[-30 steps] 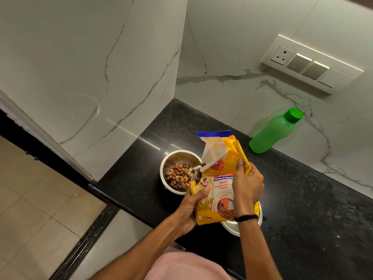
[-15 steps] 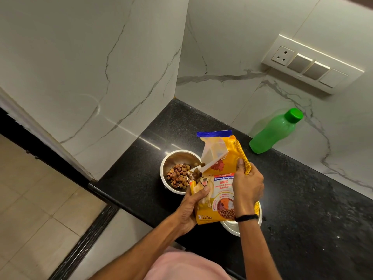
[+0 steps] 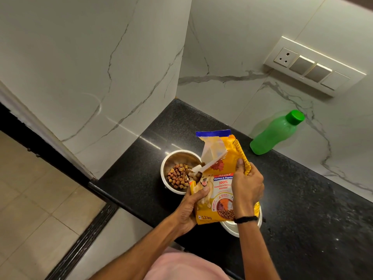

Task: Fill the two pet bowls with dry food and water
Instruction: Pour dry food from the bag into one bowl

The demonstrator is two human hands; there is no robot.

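Observation:
A yellow dry-food bag (image 3: 219,178) is tilted left over a steel bowl (image 3: 171,158), and brown kibble (image 3: 178,176) lies in the bowl with pieces tumbling from the bag's torn corner. My left hand (image 3: 187,211) grips the bag's lower left edge. My right hand (image 3: 247,184) holds its right side, thumb on the front. A second, white-looking bowl (image 3: 230,228) sits under the bag and my right wrist, mostly hidden. A green capped water bottle (image 3: 276,134) stands against the wall at the right.
The black granite counter (image 3: 302,199) fills a corner between two marble walls, its front edge running down to the right. A socket and switch panel (image 3: 314,67) is on the right wall. Tiled floor (image 3: 30,199) lies to the left.
More kibble has dropped from the bag into the steel bowl. The bag and both hands have barely moved.

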